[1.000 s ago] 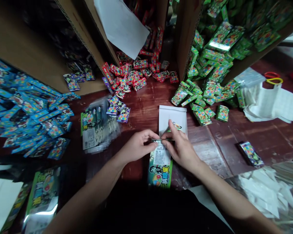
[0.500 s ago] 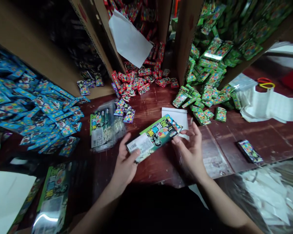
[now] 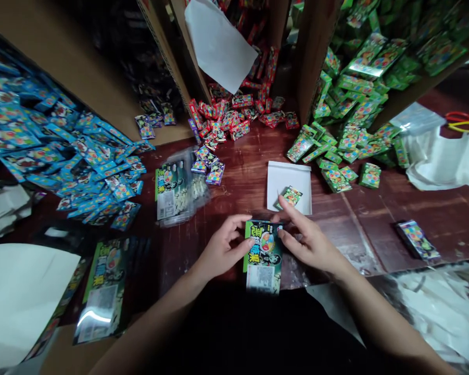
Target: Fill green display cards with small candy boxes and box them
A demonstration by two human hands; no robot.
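Note:
A flat printed candy box [image 3: 264,250], dark green with yellow and blue lettering, stands upright in front of me near the table edge, its pale label towards my body. My left hand [image 3: 228,245] grips its left edge between thumb and fingers. At its upper right edge, the thumb of my right hand [image 3: 312,240] presses against it, fingers partly hidden behind. Just beyond, a shallow white tray [image 3: 275,174] holds a small green candy box [image 3: 291,196] near its front. Left of my hands lies a stack of clear-covered printed packs [image 3: 174,192].
Blue candy boxes [image 3: 89,156] are heaped at left, red ones [image 3: 238,114] at centre back, green ones [image 3: 359,104] at right, among cardboard carton walls [image 3: 320,57]. A dark pack [image 3: 417,239] and yellow-handled scissors [image 3: 464,126] lie at right. More printed packs [image 3: 105,286] are lower left.
The candy box has turned from slanted to upright and come closer to my body. My right hand has moved in against its top. The green box in the white tray is now uncovered.

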